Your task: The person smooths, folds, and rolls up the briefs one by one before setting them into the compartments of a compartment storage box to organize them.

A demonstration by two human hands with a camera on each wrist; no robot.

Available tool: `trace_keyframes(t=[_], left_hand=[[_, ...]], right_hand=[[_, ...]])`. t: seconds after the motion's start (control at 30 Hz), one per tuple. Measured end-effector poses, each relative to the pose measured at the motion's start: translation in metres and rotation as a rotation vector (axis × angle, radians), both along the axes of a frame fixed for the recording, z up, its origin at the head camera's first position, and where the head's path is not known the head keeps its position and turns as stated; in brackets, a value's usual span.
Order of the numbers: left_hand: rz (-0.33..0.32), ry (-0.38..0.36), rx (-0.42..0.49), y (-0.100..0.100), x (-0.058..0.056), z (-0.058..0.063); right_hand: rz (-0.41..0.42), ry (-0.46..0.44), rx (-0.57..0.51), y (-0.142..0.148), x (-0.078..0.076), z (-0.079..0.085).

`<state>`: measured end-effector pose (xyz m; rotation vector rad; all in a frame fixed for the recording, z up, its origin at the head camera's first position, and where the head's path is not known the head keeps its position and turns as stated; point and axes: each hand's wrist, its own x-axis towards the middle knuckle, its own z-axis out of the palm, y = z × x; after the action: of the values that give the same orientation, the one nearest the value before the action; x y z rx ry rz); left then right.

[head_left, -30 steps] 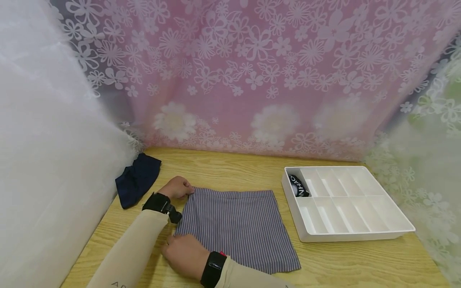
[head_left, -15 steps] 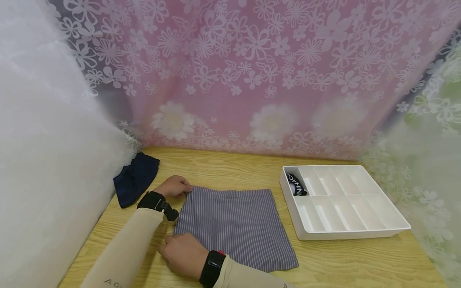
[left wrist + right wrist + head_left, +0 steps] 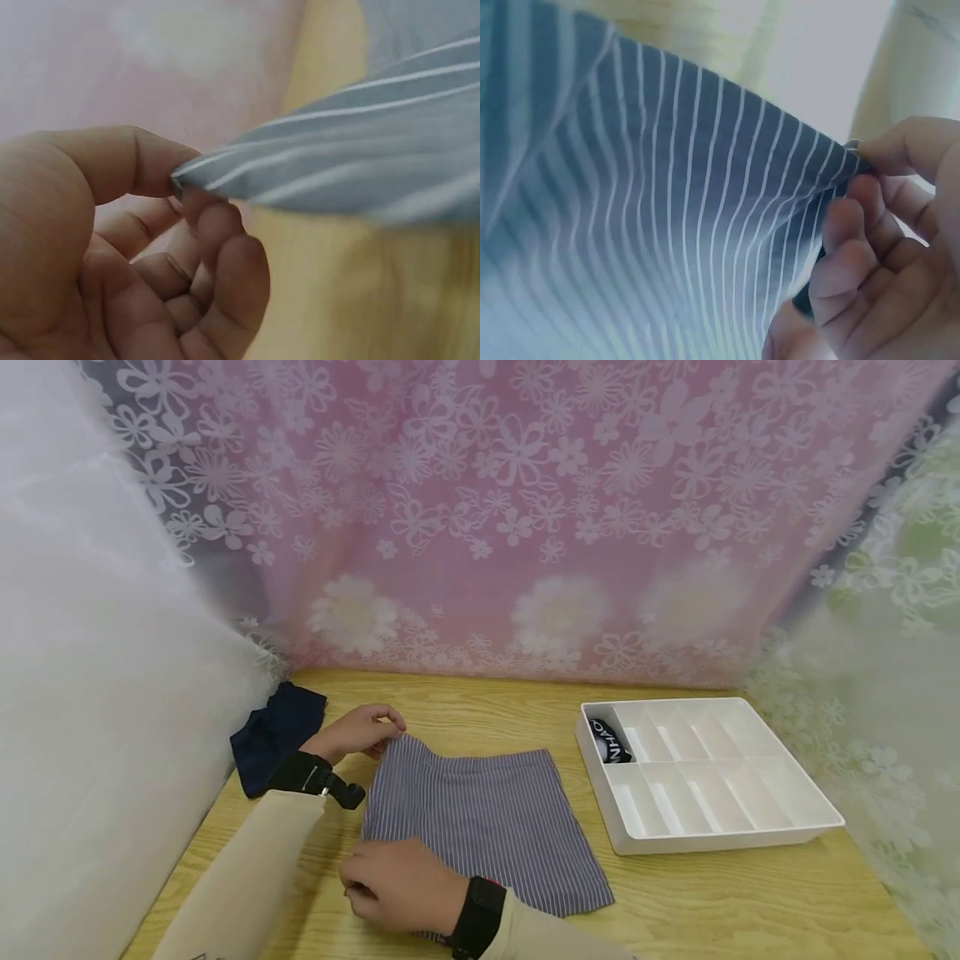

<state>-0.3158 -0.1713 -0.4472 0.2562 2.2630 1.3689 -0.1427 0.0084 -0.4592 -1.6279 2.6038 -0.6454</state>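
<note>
A blue-grey cloth with thin white stripes (image 3: 480,810) lies on the wooden table, its left side lifted. Its far left corner is pinched between thumb and fingers of my left hand (image 3: 363,729); the left wrist view shows that tip of cloth between the thumb (image 3: 154,161) and forefinger. Nearer me, my right hand (image 3: 408,881) pinches the near left corner, and in the right wrist view the striped fabric (image 3: 697,172) stretches from those fingertips. In the head view the right hand hides that corner. The cloth's right edge still rests on the table.
To the right stands a white divided tray (image 3: 731,841), with a rolled black item with white lettering (image 3: 609,742) in its far left compartment. A crumpled navy cloth (image 3: 277,731) lies at the left by the white sheeting. A pink flowered curtain (image 3: 480,568) hangs behind.
The cloth lay flat before; now both hands have raised its left corners off the table. The left hand has moved up slightly and the right hand has turned. The camera view has shifted a little.
</note>
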Motion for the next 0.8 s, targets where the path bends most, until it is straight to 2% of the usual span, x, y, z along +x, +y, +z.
trace_keyframes(t=[0.13,0.27,0.33,0.4,0.57,0.7,0.8], left_hand=[[-0.024,0.071,0.050,0.018,0.004,0.016],[0.004,0.130,0.127,0.044,0.010,0.032],[0.018,0.158,0.170,0.059,0.013,0.039],[0.018,0.179,0.199,0.075,0.016,0.044],[-0.032,0.223,0.199,0.111,0.023,0.052],[-0.098,0.275,0.168,0.134,0.026,0.050],[-0.170,0.285,0.150,0.150,0.028,0.043]], right_hand=[[-0.010,-0.114,-0.126,0.043,-0.002,0.018],[-0.032,-0.202,-0.236,0.091,-0.003,0.037],[-0.036,-0.200,-0.284,0.115,-0.002,0.045],[-0.023,-0.141,-0.310,0.139,-0.002,0.051],[0.026,-0.018,-0.271,0.195,0.001,0.061],[0.003,-0.027,-0.210,0.232,0.003,0.061],[-0.057,-0.065,-0.162,0.252,0.005,0.056]])
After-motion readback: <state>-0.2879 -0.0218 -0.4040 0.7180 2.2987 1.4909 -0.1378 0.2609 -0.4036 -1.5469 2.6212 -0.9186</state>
